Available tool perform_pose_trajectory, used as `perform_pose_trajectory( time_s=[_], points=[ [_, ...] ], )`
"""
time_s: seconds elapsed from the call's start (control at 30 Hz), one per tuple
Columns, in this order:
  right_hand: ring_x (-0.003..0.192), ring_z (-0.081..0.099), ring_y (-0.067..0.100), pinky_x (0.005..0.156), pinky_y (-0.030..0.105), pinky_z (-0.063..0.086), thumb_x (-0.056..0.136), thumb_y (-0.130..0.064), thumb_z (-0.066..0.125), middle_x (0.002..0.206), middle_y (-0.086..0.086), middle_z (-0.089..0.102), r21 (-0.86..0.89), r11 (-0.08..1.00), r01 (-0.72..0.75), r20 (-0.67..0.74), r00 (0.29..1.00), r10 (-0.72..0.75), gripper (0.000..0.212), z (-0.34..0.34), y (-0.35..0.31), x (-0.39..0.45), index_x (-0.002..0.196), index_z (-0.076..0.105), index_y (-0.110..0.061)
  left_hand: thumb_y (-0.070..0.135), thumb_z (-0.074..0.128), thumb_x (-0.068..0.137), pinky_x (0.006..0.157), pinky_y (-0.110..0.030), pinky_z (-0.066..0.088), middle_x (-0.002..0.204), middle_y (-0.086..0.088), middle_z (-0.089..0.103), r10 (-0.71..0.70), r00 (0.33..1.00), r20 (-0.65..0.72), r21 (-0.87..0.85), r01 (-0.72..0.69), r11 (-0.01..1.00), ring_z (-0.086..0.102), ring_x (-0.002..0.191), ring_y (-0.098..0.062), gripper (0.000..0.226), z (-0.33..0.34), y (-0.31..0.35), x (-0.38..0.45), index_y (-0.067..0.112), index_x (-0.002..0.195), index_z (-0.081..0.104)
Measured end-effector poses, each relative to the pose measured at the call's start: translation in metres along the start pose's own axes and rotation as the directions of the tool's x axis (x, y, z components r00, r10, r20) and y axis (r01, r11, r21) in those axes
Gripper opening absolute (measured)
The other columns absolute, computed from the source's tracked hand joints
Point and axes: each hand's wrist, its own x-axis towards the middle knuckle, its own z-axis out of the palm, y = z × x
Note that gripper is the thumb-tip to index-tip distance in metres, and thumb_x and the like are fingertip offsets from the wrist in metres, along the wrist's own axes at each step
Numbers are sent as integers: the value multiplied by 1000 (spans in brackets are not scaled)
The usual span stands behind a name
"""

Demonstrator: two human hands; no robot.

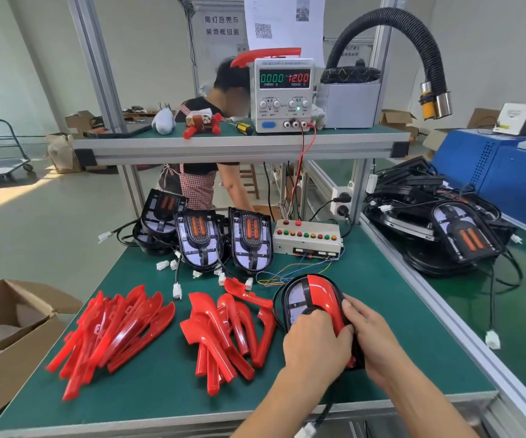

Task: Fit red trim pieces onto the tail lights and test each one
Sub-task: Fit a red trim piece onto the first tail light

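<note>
- Where the frame begins at far left, an open carton [8, 330] stands on the floor beside the green bench [148, 403].
- Two heaps of loose red trims lie on the mat: a left heap [113, 333] of long curved pieces and a middle heap [227, 330] of shorter hooked ones, a strip of bare mat between them.
- Behind the heaps, three untrimmed lamps [198, 240] lean upright in a row, their white plugs [177, 290] trailing on the mat.
- Near the bench's front right lies the lamp in hand [296, 298], its grey left half bare, a red trim [321, 295] seated on its right half.
- Left hand [317, 344] lies over the lamp's near end, fingers curled down and pressed together on the trim; its fingertips are hidden.
- Right hand [366, 327] grips the lamp's right edge, fingers close together, the thumb [348, 308] pressing on the trim.
- Behind the lamp sits a test box [306, 240] with coloured buttons, thin wires running from it toward the lamp.
- On the shelf above, a power supply [282, 96] reads 0.000 and 12.00; a black hose [413, 36] arches to its right.
- Further right, more black lamps [445, 222] are piled on the next bench.
</note>
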Motion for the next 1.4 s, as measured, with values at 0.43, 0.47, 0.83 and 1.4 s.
perform_pose_trajectory(
  time_s=[0.43, 0.47, 0.83, 1.4],
  points=[
    [100, 73, 14, 80, 26, 55, 104, -18, 56, 112, 1, 78, -30, 1000, 0, -8, 1000, 0, 21, 5, -2, -4, 119, 69, -18, 55, 50, 96, 85, -39, 49, 116, -15, 65, 51, 996, 73, 184, -63, 981, 64, 108, -37, 48, 4, -2, 2, 10, 110, 61],
    [100, 74, 14, 80, 26, 55, 103, -19, 58, 111, 2, 78, -47, 999, 12, 7, 1000, -12, 21, 5, -1, -4, 119, 70, -17, 53, 50, 96, 86, -39, 49, 117, -15, 64, 48, 996, 77, 194, -62, 979, 64, 108, -37, 46, 4, -2, 1, 10, 111, 60],
    [103, 75, 24, 89, 39, 60, 96, -16, 67, 111, 9, 78, -39, 996, 76, 82, 994, -72, 30, -5, 3, 2, 126, 68, -11, 52, 62, 77, 71, -31, 51, 72, 9, 64, 87, 987, -134, -240, -118, 964, 61, 75, -9, 27, -32, -22, -5, 25, 77, 57],
    [115, 70, 23, 91, 30, 57, 96, -28, 70, 127, 3, 73, -311, 919, 241, 544, 838, -35, 37, -14, -52, 18, 132, 67, -34, 81, 68, 65, 102, -32, 48, 120, 5, 65, 190, 939, 286, -409, -60, 911, 63, 110, -7, 78, -95, -69, 71, 38, 130, 60]
  ],
)
